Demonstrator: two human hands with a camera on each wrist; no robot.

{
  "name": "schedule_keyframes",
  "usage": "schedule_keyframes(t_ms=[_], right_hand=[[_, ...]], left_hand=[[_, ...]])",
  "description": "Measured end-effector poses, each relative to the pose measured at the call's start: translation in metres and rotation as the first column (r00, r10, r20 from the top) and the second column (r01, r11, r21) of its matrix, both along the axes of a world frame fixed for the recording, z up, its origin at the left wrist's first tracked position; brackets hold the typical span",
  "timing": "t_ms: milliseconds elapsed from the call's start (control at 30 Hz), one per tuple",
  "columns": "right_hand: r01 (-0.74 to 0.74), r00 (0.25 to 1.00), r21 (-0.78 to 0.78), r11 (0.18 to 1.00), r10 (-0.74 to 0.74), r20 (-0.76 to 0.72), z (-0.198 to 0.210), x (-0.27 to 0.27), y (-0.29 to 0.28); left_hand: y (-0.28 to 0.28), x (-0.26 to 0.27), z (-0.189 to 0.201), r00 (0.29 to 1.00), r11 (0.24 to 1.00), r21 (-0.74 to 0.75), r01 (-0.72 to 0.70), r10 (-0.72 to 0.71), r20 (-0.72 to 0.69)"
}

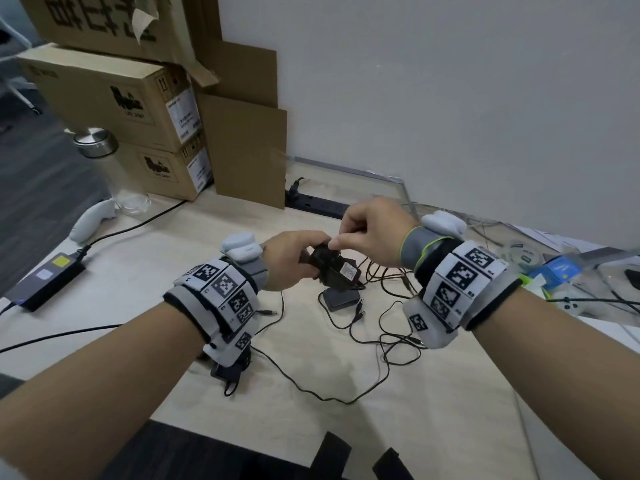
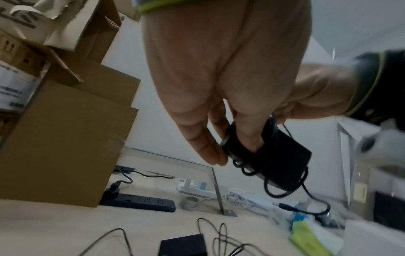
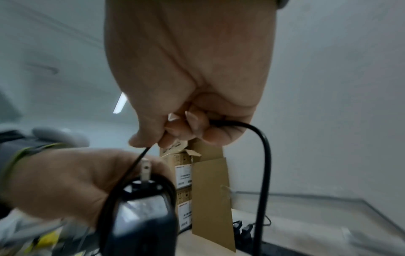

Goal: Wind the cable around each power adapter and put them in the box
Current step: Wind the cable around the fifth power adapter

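Left hand (image 1: 289, 259) is gripping a black power adapter (image 1: 334, 271) above the desk (image 1: 173, 271), fingers and thumb curled round its body. Cable (image 2: 271, 175) is looping in several turns round the adapter. Right hand (image 1: 372, 232) is pinching the same cable just above the adapter, fingers clenched on it; the cable (image 3: 263, 155) is arcing out of the fist and hanging down. A second adapter (image 1: 341, 299) is lying on the desk right below, its loose cable (image 1: 388, 341) sprawling beside it. Cardboard boxes (image 1: 114, 98) are sitting stacked at far left, power strip (image 1: 318, 204) beside them.
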State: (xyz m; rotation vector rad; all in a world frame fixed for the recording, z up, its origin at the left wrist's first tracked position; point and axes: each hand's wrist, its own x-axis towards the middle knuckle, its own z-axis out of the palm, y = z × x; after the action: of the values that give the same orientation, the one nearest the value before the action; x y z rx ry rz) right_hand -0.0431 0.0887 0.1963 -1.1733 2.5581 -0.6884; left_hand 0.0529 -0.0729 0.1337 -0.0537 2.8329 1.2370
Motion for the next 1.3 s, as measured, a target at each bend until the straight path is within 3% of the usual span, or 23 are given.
schedule_keyframes(t_ms=[233,400,467,567,633,700,833,967,1167,1300], right_hand=[[0.193,0.931,-0.258,0.947,-0.094,0.352,-0.024,-0.011,0.009],[0.351,0.773,-0.300,0.887,-0.094,0.627,-0.042,-0.005,0.013],[0.373,0.774,-0.286,0.882,-0.126,0.621,-0.047,0.000,0.014],[0.419,0.741,-0.222,0.880,-0.190,0.644,-0.054,0.008,0.016],[0.407,0.728,-0.163,0.899,-0.212,0.652,-0.059,0.012,0.015],[0.377,0.748,-0.124,0.918,-0.222,0.625,-0.066,0.015,0.014],[0.229,0.870,-0.022,0.973,-0.195,0.453,-0.070,0.019,0.014],[0.050,0.981,0.123,0.991,-0.072,0.181,-0.052,0.023,0.014],[-0.025,1.000,0.079,0.997,0.023,0.017,-0.015,0.014,0.002],[0.010,1.000,0.012,1.000,-0.010,0.023,-0.006,-0.003,0.000]], left_hand=[[0.006,0.004,0.005,0.998,0.927,0.371,0.058,-0.044,-0.045],[0.011,0.005,0.005,0.997,0.841,0.541,-0.018,0.056,-0.054],[0.013,0.005,0.003,0.993,0.790,0.610,-0.066,0.111,-0.036],[0.016,0.002,-0.003,0.975,0.655,0.736,-0.169,0.222,0.025],[0.016,-0.001,-0.006,0.939,0.580,0.770,-0.265,0.338,0.069],[0.016,-0.004,-0.006,0.888,0.555,0.756,-0.347,0.453,0.075],[0.009,-0.011,-0.011,0.795,0.644,0.579,-0.500,0.607,0.013],[0.001,-0.010,-0.019,0.824,0.802,0.289,-0.523,0.562,-0.068],[-0.004,-0.006,-0.022,0.928,0.930,0.009,-0.368,0.368,-0.058],[0.003,-0.001,-0.017,0.981,0.982,0.059,-0.181,0.185,-0.064]])
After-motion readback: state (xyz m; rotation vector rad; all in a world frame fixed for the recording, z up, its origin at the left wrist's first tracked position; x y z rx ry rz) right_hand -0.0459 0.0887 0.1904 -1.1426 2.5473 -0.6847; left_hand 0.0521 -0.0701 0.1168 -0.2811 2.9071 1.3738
